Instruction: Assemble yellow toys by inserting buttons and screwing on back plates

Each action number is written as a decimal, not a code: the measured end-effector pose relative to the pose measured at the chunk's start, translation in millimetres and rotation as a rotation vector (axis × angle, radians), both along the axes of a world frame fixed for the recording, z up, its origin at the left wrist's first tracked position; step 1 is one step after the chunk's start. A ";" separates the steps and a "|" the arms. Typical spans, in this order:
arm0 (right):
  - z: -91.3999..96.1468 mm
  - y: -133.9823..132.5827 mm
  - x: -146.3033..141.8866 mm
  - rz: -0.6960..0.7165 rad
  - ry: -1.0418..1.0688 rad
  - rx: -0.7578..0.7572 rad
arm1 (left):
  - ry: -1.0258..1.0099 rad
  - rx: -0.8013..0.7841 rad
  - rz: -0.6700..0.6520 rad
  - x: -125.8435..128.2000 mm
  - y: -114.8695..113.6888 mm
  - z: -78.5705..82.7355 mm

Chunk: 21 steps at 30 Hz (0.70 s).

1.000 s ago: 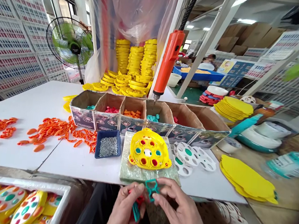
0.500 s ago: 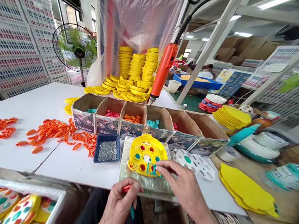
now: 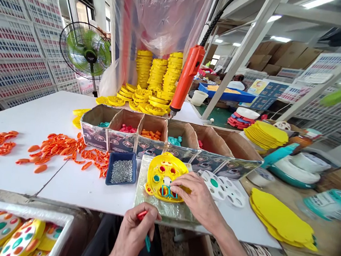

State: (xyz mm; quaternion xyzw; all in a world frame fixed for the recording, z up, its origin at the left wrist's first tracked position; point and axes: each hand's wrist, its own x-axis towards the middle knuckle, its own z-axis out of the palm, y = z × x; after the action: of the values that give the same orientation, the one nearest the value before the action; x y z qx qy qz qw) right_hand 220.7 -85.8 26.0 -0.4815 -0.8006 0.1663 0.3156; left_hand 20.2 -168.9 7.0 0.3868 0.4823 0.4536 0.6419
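Note:
A yellow plastic toy shell [image 3: 168,164] with round holes lies on a plastic-covered pad [image 3: 142,199] in front of me. My right hand [image 3: 198,199] reaches over its lower right part. The thumb and fingertips pinch a thin teal plastic frame piece [image 3: 164,191], which lies against the shell's lower holes. Red and teal discs fill some of the holes. Nearer to me, below the pad's front edge, my left hand [image 3: 136,233] is closed around small plastic parts. A red end [image 3: 141,215] and a teal end [image 3: 147,243] stick out of it; the rest is hidden.
A blue tray of small screws [image 3: 122,171] sits left of the pad, beside loose orange parts [image 3: 63,148]. Behind stands a divided cardboard bin [image 3: 153,148] with coloured pieces. An orange electric screwdriver [image 3: 188,77] hangs above it. White perforated plates [image 3: 232,194] lie at right.
My right hand has moved left across the shell, carrying the teal frame piece over the lower holes. My left hand stays nearly in place, still closed on the parts.

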 end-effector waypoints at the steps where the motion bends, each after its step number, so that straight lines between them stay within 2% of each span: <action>1: -0.6 0.3 -0.1 -0.003 -0.007 0.006 | 0.000 0.003 -0.002 0.1 0.7 -0.7; 5: -1.8 1.5 -0.9 -0.012 -0.011 0.018 | 0.012 0.012 -0.001 -0.1 1.6 -3.4; 11: 2.1 4.5 -0.2 0.054 -0.072 0.012 | 0.026 0.019 -0.011 -0.9 -1.3 -4.1; 21: 9.1 8.0 0.3 0.180 -0.205 0.129 | 0.019 -0.005 -0.027 -1.2 1.6 -0.9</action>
State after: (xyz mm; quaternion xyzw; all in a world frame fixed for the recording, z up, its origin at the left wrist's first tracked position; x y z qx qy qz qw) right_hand 221.0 -77.9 35.1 -0.4008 -0.8775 0.0921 0.2465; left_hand 19.0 -167.3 6.2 0.3960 0.4841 0.4399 0.6445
